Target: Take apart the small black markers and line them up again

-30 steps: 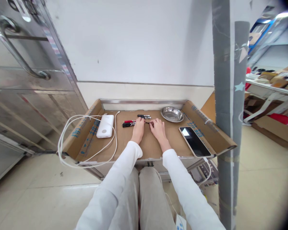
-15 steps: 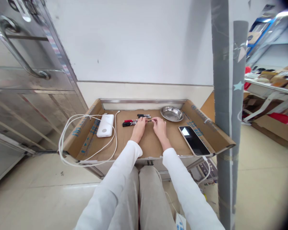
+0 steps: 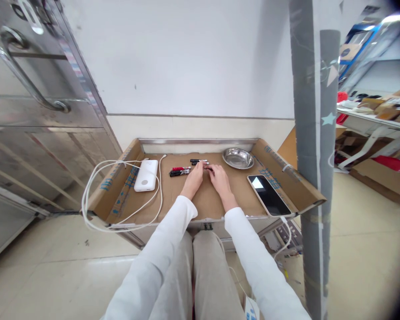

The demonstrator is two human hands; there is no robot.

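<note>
My left hand and my right hand rest side by side on a cardboard-lined tray, fingertips meeting over a thin dark pen between them. Both hands are pinched closed on it. Just left of my left hand lie a red pen and a black pen. Another black pen lies a little beyond my fingers.
A white power bank with a looping white cable sits at the left of the tray. A steel dish stands at the back right, a phone at the right. A grey post rises at the right; metal cabinet at left.
My hands have drawn closer together and my right hand has shifted slightly left toward the left hand. The pens on the tray have not moved.
</note>
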